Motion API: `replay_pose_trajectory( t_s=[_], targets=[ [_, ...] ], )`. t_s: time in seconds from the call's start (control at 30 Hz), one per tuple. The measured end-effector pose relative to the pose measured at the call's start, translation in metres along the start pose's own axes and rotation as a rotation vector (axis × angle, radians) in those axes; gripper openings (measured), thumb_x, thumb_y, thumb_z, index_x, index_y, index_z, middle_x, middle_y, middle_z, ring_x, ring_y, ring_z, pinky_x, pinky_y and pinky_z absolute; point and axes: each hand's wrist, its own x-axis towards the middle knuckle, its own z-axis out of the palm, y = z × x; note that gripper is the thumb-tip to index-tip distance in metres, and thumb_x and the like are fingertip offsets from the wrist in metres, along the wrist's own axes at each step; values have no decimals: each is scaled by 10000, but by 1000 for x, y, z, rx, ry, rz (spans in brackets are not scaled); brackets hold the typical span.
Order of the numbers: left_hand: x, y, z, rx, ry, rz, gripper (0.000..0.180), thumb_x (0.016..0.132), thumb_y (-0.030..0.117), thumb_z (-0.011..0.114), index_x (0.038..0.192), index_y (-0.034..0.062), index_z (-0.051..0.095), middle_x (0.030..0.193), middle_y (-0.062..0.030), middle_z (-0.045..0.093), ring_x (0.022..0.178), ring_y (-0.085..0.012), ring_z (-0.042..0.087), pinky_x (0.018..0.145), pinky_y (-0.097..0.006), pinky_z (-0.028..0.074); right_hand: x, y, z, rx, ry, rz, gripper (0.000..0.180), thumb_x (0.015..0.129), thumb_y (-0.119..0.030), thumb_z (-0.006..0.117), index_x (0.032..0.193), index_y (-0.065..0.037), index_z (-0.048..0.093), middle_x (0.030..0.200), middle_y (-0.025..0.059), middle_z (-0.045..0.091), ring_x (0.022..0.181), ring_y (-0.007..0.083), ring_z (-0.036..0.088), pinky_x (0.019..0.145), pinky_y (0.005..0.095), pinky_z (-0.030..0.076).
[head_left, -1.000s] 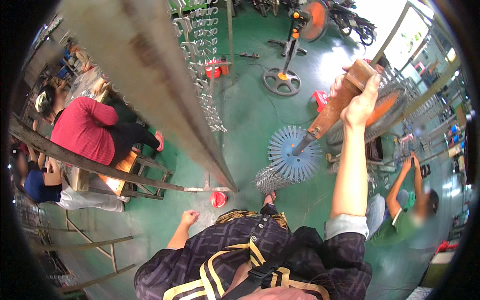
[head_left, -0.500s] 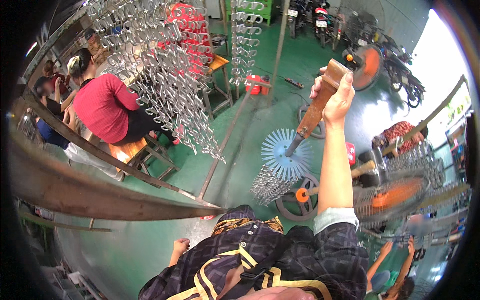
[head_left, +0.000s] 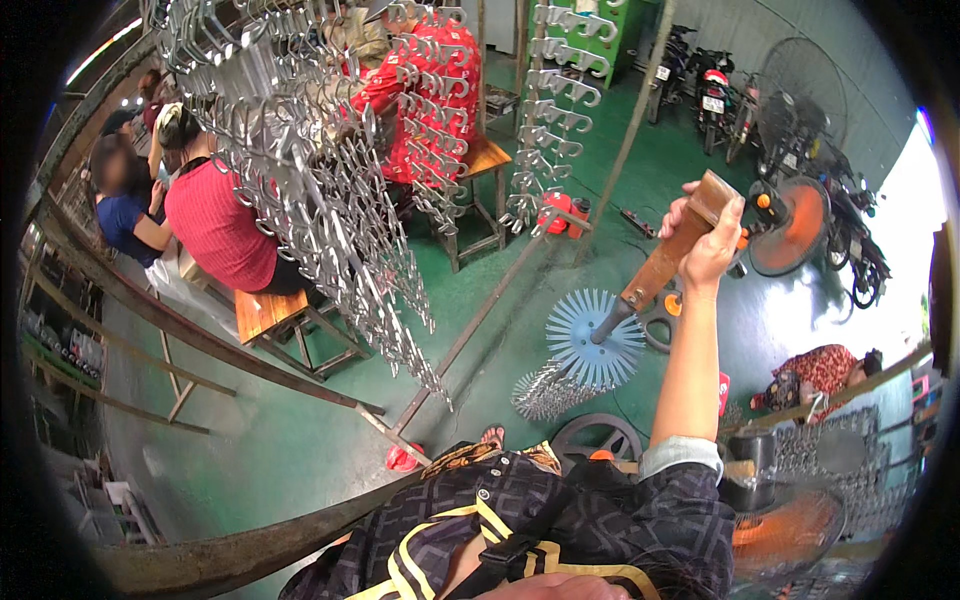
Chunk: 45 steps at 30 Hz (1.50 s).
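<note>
My right hand (head_left: 712, 235) is raised high and shut around the brown wooden handle (head_left: 662, 265) of a long tool. The tool's metal shaft ends in a blue spiked disc (head_left: 592, 350). A bunch of small shiny metal hooks (head_left: 548, 392) clings below the disc. My right forearm runs straight up from a rolled grey cuff (head_left: 680, 455). My left hand is hidden, below the dark patterned shirt and a rusty bar (head_left: 250, 548).
Racks of hanging metal hooks (head_left: 330, 180) fill the upper left. People sit on wooden benches (head_left: 265, 310) behind them. Orange fans (head_left: 790, 225) and parked motorbikes (head_left: 710, 90) stand at the back right. Another person (head_left: 820, 370) crouches on the green floor at the right.
The view has swung, bringing the hook racks and seated people closer into the upper left. My right hand keeps the tool raised. My left hand has dropped out of sight.
</note>
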Motion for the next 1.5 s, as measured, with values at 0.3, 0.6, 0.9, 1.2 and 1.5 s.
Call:
replay_pose_trajectory(
  t_s=[0.3, 0.6, 0.9, 1.2, 1.5],
  targets=[
    [-34, 10, -2, -486, 583, 15, 253, 828, 189, 583, 954, -28, 616, 818, -110, 653, 708, -246, 609, 671, -339, 484, 46, 63, -17, 172, -100, 46, 615, 911, -532, 319, 1001, 51, 494, 706, 138, 534, 521, 191, 516, 449, 302, 453],
    [-146, 90, -55, -471, 1988, 433, 222, 842, 188, 592, 944, -3, 643, 896, -132, 666, 789, -264, 636, 724, -343, 498, 77, 109, -28, 291, -253, 167, 657, 876, -593, 343, 1012, 32, 491, 664, 119, 510, 538, 195, 506, 461, 306, 454],
    [-360, 328, 9, -677, 1918, 1532, 142, 875, 29, 548, 988, -55, 566, 883, -96, 606, 799, -148, 564, 730, -251, 465, 98, 122, -28, 331, -306, 260, 623, 889, -586, 279, 998, -5, 476, 641, 104, 478, 507, 176, 466, 448, 293, 428],
    [-452, 486, 68, -214, 1422, 1865, 136, 751, -19, 661, 881, -51, 634, 814, -79, 617, 699, -110, 545, 642, -212, 422, 110, 130, -33, 371, -352, 294, 647, 883, -613, 288, 987, 5, 451, 657, 93, 470, 537, 163, 462, 458, 280, 419],
    [-468, 555, 70, -326, 1326, 1717, 124, 773, 42, 640, 886, -8, 642, 727, -23, 624, 618, -73, 540, 527, -233, 417, 118, 136, -43, 400, -379, 308, 658, 879, -622, 292, 992, 9, 440, 670, 82, 466, 541, 155, 457, 459, 268, 416]
  ],
)
